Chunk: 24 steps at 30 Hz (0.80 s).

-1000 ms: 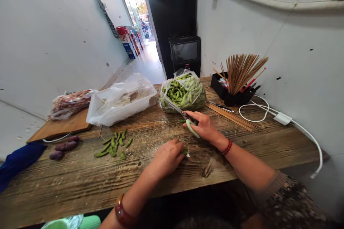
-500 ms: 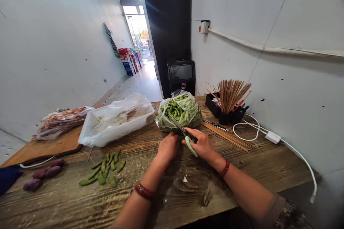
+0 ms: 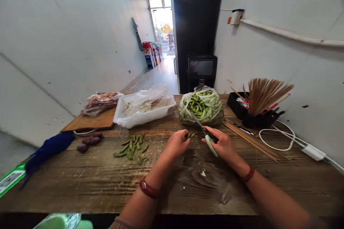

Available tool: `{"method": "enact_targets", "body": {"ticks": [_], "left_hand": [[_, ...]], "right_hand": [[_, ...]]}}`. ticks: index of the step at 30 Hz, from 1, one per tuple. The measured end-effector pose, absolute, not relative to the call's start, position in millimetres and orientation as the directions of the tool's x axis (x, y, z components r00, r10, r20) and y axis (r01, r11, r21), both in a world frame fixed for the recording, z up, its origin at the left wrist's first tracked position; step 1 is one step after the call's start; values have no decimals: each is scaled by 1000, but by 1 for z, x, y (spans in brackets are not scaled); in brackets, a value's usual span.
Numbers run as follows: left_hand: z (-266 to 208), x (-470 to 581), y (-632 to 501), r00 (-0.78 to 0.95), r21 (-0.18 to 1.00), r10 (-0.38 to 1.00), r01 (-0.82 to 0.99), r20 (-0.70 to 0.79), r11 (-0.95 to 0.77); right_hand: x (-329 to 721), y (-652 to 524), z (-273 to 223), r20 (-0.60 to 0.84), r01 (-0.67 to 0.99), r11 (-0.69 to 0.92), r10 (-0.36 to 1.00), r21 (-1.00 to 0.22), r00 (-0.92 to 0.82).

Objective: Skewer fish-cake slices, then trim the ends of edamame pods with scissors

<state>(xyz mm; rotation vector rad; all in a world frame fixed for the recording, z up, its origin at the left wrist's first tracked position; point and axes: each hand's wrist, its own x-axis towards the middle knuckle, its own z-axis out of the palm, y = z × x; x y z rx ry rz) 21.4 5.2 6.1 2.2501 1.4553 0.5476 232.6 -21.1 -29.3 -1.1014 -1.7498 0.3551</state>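
Observation:
Pinched in the fingertips of my left hand is an edamame pod, mostly covered by the fingers. My right hand grips scissors with pale green handles; their blades point up and left, in front of the bag. That clear plastic bag, full of green edamame pods, stands open just beyond both hands. Left of my left forearm, several loose edamame pods lie in a small heap on the wooden table.
At the back left are a white plastic tub, bagged meat on a cutting board, purple tubers and a blue cloth. On the right are loose skewers, a skewer holder and a white cable.
My view has swung left, so the table's things sit farther right. My left hand has drawn away from the bag and scissors, and green now shows at its fingertips. The right hand still grips the scissors.

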Motion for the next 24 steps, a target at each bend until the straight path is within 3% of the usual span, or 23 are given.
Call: {"method": "enact_targets", "body": {"ticks": [3, 8, 12, 15, 19, 24], "left_hand": [[3, 2, -3, 365, 657, 918, 655, 157, -373], [-5, -14, -22, 425, 534, 901, 744, 86, -402], [3, -40, -20, 317, 514, 940, 789, 127, -336], [12, -88, -3, 118, 472, 981, 864, 152, -177], [18, -166, 21, -277, 336, 951, 916, 139, 218], [10, -218, 36, -494, 236, 865, 854, 87, 464]], "right_hand": [[231, -24, -32, 577, 517, 550, 807, -656, -127], [231, -25, -37, 576, 533, 578, 794, -618, -195], [232, -25, -38, 583, 533, 589, 786, -607, -205], [232, -26, -36, 583, 523, 592, 786, -613, -205], [229, -27, -36, 576, 513, 587, 792, -626, -204], [230, -25, -38, 580, 513, 586, 791, -628, -193]]}}
